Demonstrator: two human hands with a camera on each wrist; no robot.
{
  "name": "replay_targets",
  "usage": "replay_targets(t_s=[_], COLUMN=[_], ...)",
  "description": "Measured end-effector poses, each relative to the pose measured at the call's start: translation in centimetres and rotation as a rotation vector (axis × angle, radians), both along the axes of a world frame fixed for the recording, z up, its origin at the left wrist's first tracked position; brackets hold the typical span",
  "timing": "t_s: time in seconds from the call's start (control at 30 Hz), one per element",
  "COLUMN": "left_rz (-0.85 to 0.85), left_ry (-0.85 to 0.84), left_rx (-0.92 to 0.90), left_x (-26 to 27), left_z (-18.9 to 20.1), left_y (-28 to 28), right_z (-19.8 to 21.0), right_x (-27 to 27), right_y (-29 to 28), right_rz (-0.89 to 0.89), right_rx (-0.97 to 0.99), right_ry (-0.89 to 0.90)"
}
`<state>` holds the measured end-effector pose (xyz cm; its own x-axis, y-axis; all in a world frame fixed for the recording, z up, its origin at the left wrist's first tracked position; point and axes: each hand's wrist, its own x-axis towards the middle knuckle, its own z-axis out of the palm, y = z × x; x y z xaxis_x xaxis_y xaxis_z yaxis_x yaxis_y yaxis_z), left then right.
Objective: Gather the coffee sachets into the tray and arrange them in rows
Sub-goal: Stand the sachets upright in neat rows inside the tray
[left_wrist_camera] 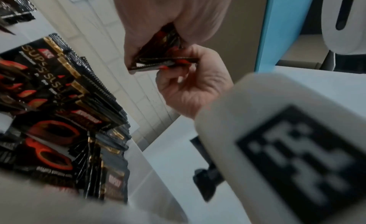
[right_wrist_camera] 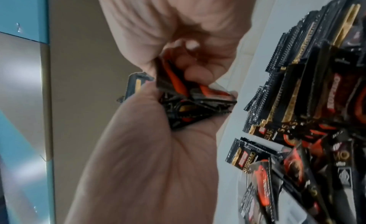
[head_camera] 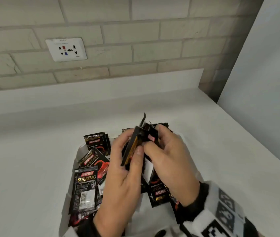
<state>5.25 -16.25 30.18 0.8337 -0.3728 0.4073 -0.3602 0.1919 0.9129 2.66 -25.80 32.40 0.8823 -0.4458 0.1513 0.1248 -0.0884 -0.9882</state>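
I pinch a small bundle of sachets (head_camera: 136,142) between my left hand (head_camera: 123,168) and right hand (head_camera: 168,161), edges up, to square them before rowing, while the loose sachets (head_camera: 88,183) lie jumbled in the tray (head_camera: 68,199) below my grip.

A white table (head_camera: 204,134) runs to a pale brick-tiled wall (head_camera: 135,31) at the far side, a white wall socket (head_camera: 66,49) sits at far left, and a plain white panel (head_camera: 264,65) stands at right.
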Motion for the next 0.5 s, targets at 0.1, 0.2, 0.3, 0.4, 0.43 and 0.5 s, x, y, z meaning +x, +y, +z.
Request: replay_targets(t_s=[0.1,0.2,0.3,0.4,0.43,0.5], left_rz=[-0.136,-0.178,-0.157,-0.147,-0.154,-0.161], left_ry=[0.108,0.211,0.403,0.577,0.604,0.643], left_rx=[-0.030,-0.029,-0.121,-0.229,-0.254,-0.289], left_x=[0.2,0.9,1.8,2.0,1.9,1.8], left_z=[0.0,-0.5,-0.8,-0.5,-0.4,-0.5], left_y=[0.8,1.6,1.8,2.0,2.1,2.1], right_z=[0.5,0.3,0.2,0.3,0.3,0.0], right_x=[-0.2,0.1,0.4,0.5,0.5,0.6], right_y=[0.6,0.6,0.1,-0.5,-0.6,-0.7], right_rz=[0.109,0.227,0.315,0.378,0.380,0.375], right_rx=[0.100,0.175,0.268,0.396,0.441,0.546], right_ry=[0.015,0.070,0.133,0.178,0.178,0.167])
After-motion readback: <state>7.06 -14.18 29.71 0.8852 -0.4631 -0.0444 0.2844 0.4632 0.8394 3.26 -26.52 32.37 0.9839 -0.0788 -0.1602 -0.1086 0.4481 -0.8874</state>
